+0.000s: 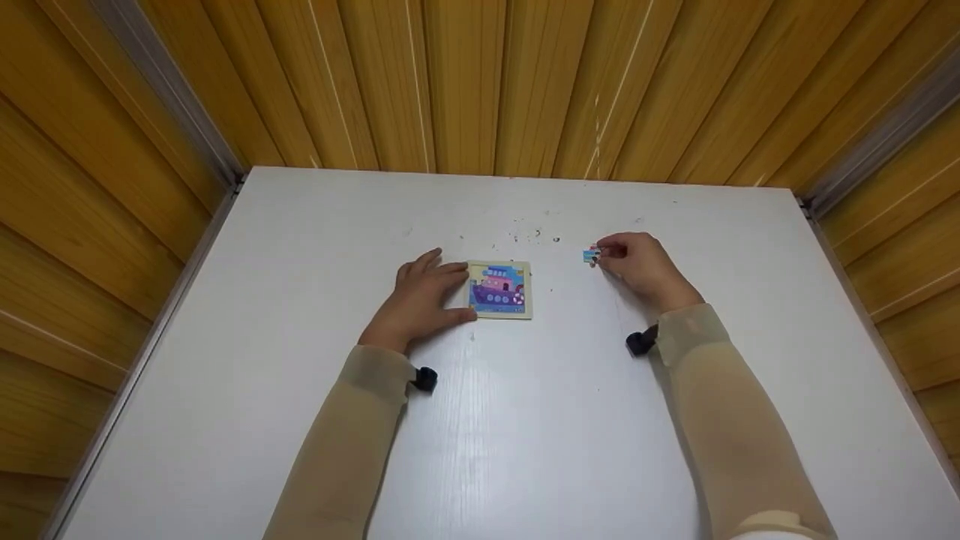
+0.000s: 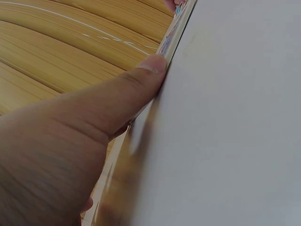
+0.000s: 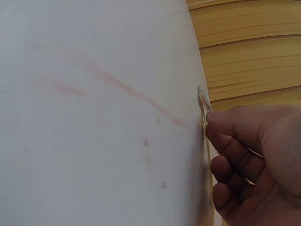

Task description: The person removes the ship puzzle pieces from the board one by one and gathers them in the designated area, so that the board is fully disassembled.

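Note:
A small square picture puzzle [image 1: 497,291] with a cream frame lies flat on the white table, showing a purple and pink ship on blue. My left hand [image 1: 426,301] rests at its left side, fingers spread, the index fingertip at the upper left corner and the thumb at the lower left one. In the left wrist view the thumb [image 2: 136,84] lies against the frame's edge. To the right of the puzzle, my right hand [image 1: 641,268] pinches a small blue puzzle piece [image 1: 590,256] between thumb and fingertips. In the right wrist view this piece [image 3: 203,96] is seen nearly edge-on.
The white table [image 1: 525,420] ends at the back against a yellow wood-patterned wall [image 1: 465,90], with similar walls on both sides. Small dark marks [image 1: 537,233] dot the tabletop behind the puzzle. A black wrist mount [image 1: 425,379] sits at the left cuff, another [image 1: 639,343] at the right.

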Motion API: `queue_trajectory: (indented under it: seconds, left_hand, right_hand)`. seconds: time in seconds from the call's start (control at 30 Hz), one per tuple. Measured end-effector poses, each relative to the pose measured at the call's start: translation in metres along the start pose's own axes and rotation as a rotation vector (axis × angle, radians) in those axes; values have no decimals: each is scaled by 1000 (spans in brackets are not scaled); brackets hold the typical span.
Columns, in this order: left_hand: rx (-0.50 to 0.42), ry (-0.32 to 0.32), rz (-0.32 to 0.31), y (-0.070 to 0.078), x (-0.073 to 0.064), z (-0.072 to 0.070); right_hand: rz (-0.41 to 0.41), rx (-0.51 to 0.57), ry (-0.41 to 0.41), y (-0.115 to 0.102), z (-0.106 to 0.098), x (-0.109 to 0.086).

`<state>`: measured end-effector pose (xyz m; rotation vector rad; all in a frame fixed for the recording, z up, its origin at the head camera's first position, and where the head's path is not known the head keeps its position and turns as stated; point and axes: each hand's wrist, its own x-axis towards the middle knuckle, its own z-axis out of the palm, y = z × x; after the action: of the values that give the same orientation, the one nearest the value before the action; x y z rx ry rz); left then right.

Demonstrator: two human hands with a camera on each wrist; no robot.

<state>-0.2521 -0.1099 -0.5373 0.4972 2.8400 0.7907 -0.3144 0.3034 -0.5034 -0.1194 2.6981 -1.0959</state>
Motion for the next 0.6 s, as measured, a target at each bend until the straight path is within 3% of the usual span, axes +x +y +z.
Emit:
queue_trajectory:
  seconds: [0.3, 0.6]
  left_hand:
    - [-11, 1, -8, 2, -1, -1]
    - [-11, 3, 5, 2, -1, -1]
  right_hand:
    - [10, -2, -13, -2, 0, 0]
    - [-35, -18, 14, -2, 1, -1]
